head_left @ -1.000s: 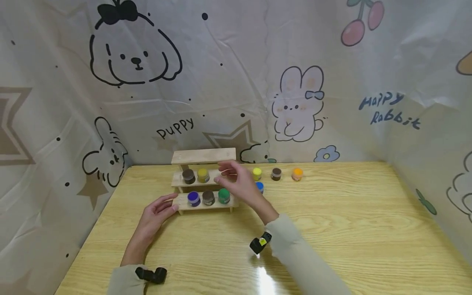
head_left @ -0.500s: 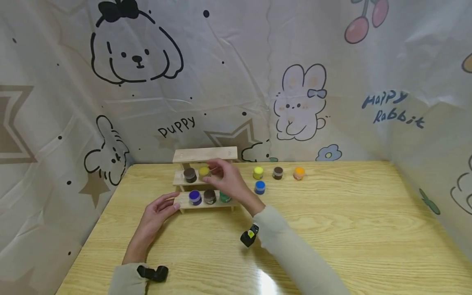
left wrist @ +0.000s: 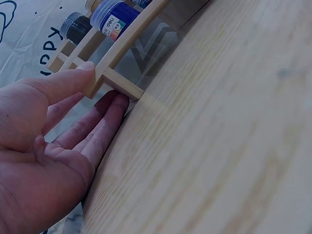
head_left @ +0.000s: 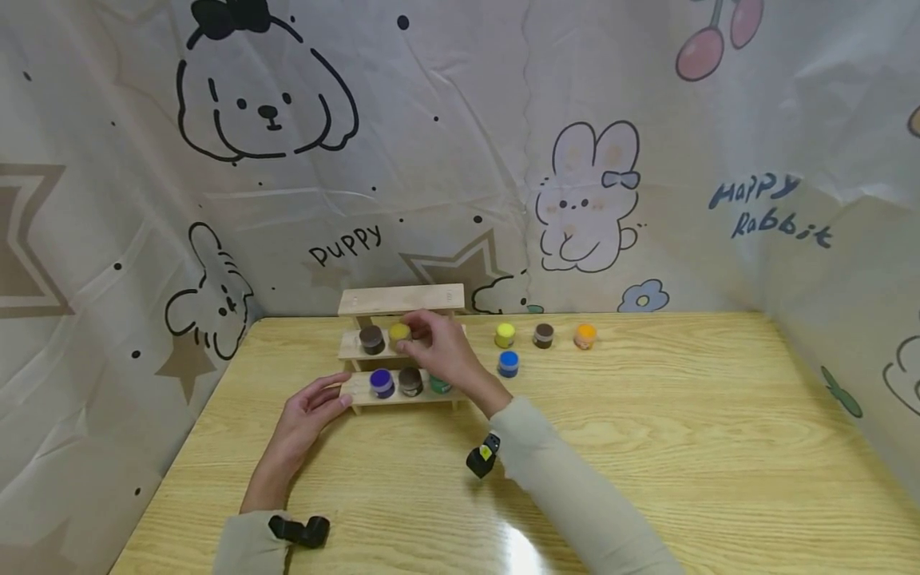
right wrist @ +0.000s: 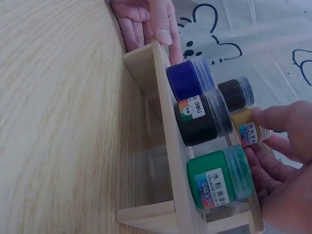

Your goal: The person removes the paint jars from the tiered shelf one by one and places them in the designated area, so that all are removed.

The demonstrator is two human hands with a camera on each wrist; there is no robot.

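Observation:
A three-tier wooden rack (head_left: pixel 401 299) stands at the back of the table. My right hand (head_left: pixel 449 351) pinches a dark-yellow paint jar (head_left: pixel 398 332) on its middle shelf; in the right wrist view the thumb lies against this yellow jar (right wrist: pixel 242 120). A dark brown or black jar (head_left: pixel 371 341) sits to its left. On the lowest shelf are a purple-blue jar (head_left: pixel 382 383), a dark jar (head_left: pixel 410 382) and a green jar (right wrist: pixel 212 183), partly hidden by my right hand in the head view. My left hand (head_left: pixel 307 411) holds the rack's lower left end, thumb on the shelf edge, fingers by the leg.
Right of the rack, on the wooden table (head_left: pixel 647 431), stand a bright yellow jar (head_left: pixel 505 335), a brown jar (head_left: pixel 543 336), an orange jar (head_left: pixel 585 336) and, nearer, a blue jar (head_left: pixel 508 364). A printed cloth (head_left: pixel 460 144) hangs behind the table.
My right hand has moved left along the middle shelf, from beside the dark-yellow jar to a pinch on it. The blue jar on the table shows fully now. My left hand stays at the rack.

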